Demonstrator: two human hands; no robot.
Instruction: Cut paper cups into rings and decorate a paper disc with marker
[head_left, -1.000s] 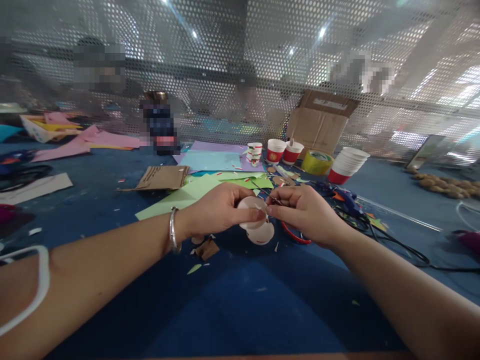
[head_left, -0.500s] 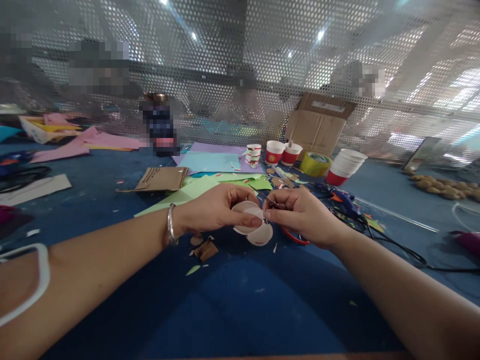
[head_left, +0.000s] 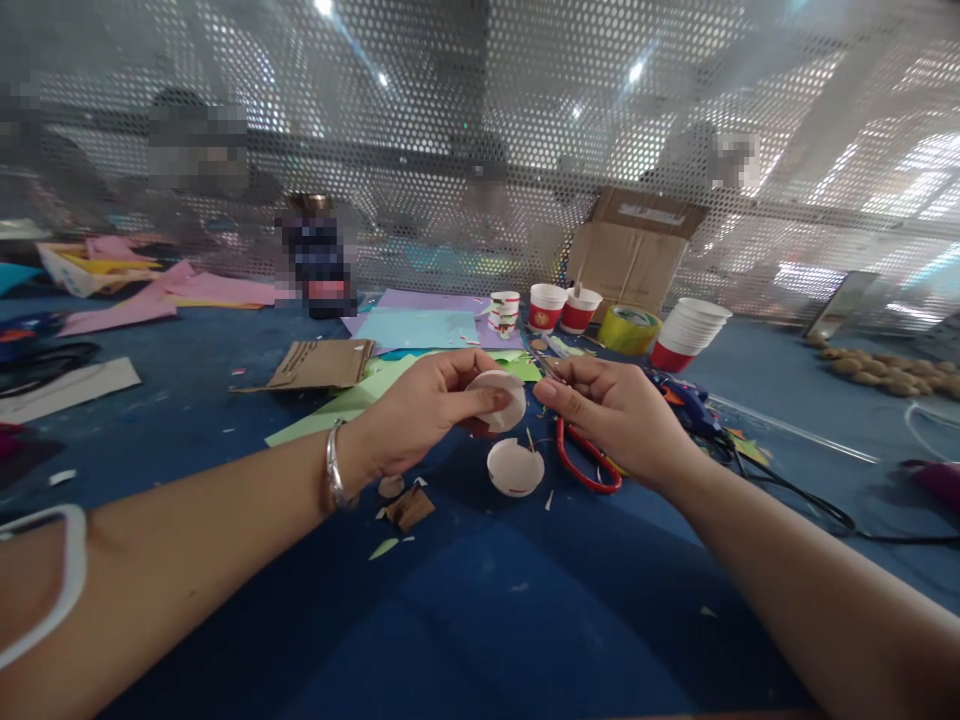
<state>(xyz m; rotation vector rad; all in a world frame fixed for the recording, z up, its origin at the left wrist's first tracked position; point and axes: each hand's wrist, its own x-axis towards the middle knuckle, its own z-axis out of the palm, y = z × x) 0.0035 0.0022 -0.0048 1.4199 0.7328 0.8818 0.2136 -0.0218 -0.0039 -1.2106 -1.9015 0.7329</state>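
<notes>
Head view: the left hand (head_left: pixel 420 412) pinches a white paper disc (head_left: pixel 511 410), thumb across its face. Just right of it, the right hand (head_left: pixel 619 410) is curled around red-handled scissors (head_left: pixel 568 463), their long axis running from near-right handles to far-left blades. A white cup piece (head_left: pixel 516 470) lies nearer, apart from both hands, on the desk (head_left: pixel 465 610).

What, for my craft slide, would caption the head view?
Left grip on a white paper piece, right grip on red-handled scissors.

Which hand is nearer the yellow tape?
Right. The right hand is on the near side of the yellow tape; the left hand is farther off, to the left.
</notes>
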